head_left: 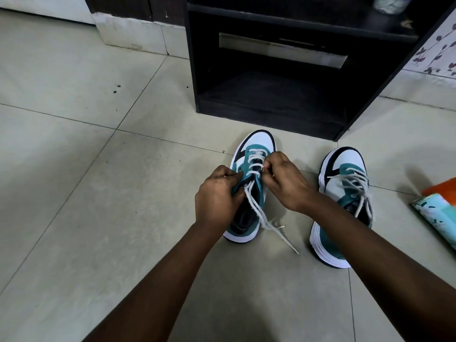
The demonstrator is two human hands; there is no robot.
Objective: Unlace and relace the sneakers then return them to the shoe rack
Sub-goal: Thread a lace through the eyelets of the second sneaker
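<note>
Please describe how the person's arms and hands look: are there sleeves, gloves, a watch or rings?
Both forearms are bare as far as the picture shows; no sleeve is visible. The left hand and the right hand wear no gloves. No watch, bracelet or ring is visible on either wrist or hand.

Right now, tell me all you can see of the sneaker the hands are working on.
The left sneaker sits upright on the tiled floor, toe toward the black shoe rack. It looks teal suede with white panels, black trim and a thick white sole. Grey-white laces cross its front eyelets; two loose ends trail off the heel side. The left hand grips its teal side, and the right hand pinches a lace.
</note>
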